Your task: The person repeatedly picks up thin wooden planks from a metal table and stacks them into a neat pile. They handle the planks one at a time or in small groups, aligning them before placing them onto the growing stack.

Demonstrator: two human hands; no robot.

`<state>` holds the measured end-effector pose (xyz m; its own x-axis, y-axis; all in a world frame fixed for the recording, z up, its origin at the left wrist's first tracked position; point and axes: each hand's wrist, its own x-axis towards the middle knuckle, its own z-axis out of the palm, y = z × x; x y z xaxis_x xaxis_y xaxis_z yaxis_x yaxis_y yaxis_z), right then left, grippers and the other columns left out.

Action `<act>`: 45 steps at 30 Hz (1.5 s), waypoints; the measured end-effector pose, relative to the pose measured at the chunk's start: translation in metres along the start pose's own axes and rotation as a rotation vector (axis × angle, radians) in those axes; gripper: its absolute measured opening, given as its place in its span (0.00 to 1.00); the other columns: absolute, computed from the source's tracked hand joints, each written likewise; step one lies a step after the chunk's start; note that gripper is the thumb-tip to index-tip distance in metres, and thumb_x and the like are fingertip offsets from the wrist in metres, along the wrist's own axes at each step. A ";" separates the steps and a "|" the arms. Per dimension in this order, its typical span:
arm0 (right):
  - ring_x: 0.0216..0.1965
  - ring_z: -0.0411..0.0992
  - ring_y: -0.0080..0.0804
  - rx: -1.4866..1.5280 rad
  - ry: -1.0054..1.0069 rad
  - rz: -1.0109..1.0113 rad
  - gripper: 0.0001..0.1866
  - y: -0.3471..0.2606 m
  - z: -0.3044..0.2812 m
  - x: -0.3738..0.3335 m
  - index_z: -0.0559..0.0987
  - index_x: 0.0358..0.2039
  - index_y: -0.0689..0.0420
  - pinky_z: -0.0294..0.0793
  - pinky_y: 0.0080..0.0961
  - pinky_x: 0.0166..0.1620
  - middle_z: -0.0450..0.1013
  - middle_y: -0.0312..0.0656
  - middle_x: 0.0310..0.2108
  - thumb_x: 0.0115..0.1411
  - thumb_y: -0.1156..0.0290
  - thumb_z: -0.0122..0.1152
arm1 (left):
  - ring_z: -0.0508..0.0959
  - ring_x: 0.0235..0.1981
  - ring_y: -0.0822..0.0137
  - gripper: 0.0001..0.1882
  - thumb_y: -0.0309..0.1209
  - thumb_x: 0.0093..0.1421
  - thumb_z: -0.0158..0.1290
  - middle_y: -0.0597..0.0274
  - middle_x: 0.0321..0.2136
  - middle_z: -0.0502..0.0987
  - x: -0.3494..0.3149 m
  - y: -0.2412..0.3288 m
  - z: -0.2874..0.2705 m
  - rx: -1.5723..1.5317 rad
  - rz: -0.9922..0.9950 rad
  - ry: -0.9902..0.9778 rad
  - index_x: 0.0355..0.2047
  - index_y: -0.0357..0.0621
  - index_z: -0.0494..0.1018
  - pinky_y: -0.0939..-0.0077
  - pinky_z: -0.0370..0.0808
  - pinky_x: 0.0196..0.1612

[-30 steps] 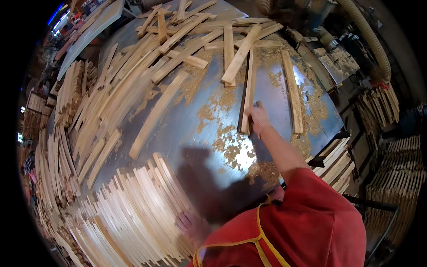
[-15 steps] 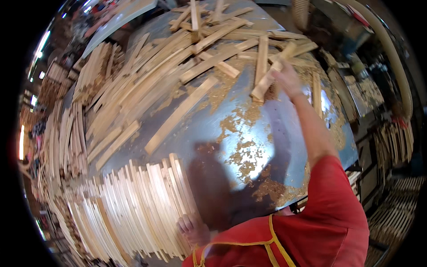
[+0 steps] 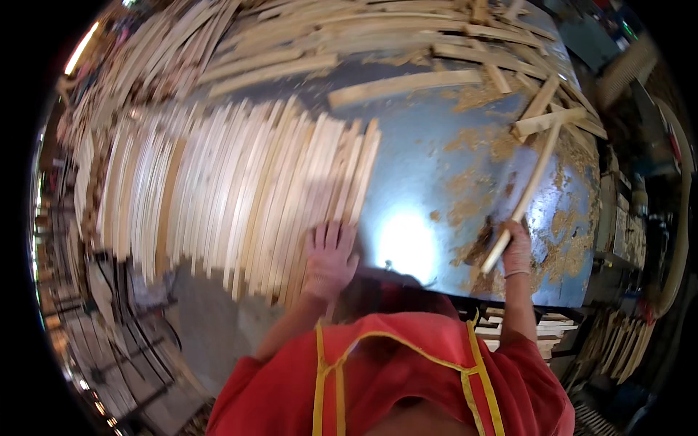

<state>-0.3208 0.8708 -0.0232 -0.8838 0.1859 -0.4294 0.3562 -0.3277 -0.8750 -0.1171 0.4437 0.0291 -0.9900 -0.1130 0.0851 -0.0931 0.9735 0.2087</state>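
Observation:
My right hand (image 3: 517,247) is wrapped round the near part of a long, narrow wooden slat (image 3: 536,174). The slat is held at a slant, its far end by a short board (image 3: 550,121) at the right of the table. My left hand (image 3: 331,260) lies with fingers stretched out on the near ends of a row of slats (image 3: 243,182). These pale slats are packed side by side at the left, several of them jutting past the table's near edge.
A shiny metal table (image 3: 414,160) carries patches of wood shavings (image 3: 472,189). Loose boards (image 3: 407,86) lie across its far side, some crossed in a pile at the far right. A ribbed hose (image 3: 678,240) curves down beyond the right edge, near stacked wood.
My right hand has come back from the far pile toward me, holding a slat. My left hand still rests at the slat row's right end. The view has swung left.

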 end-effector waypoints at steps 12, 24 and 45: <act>0.54 0.79 0.42 -1.097 -1.065 0.000 0.38 0.120 0.216 -0.149 0.70 0.69 0.65 0.77 0.35 0.60 0.82 0.52 0.54 0.67 0.53 0.64 | 0.78 0.54 0.52 0.31 0.42 0.60 0.66 0.52 0.52 0.80 -0.213 -0.101 -0.007 -0.255 -0.680 0.289 0.60 0.39 0.76 0.53 0.75 0.57; 0.55 0.74 0.34 -0.818 -0.944 0.314 0.41 0.108 0.225 -0.097 0.61 0.74 0.73 0.74 0.27 0.59 0.76 0.49 0.58 0.65 0.70 0.66 | 0.82 0.45 0.65 0.21 0.47 0.68 0.64 0.67 0.46 0.84 -0.195 -0.116 0.047 -2.058 -1.361 0.612 0.55 0.48 0.80 0.60 0.80 0.50; 0.41 0.82 0.46 0.010 -0.785 0.332 0.19 0.113 0.403 -0.252 0.71 0.55 0.65 0.91 0.43 0.45 0.78 0.52 0.44 0.64 0.80 0.60 | 0.74 0.32 0.79 0.17 0.45 0.70 0.63 0.74 0.31 0.77 -0.199 -0.148 -0.070 -1.697 -1.188 0.467 0.49 0.46 0.81 0.80 0.72 0.37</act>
<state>-0.1801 0.4140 0.0759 -0.6896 -0.6164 -0.3801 0.6343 -0.2610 -0.7277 0.1010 0.3078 0.0497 -0.4275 -0.6770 -0.5991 -0.0717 -0.6352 0.7690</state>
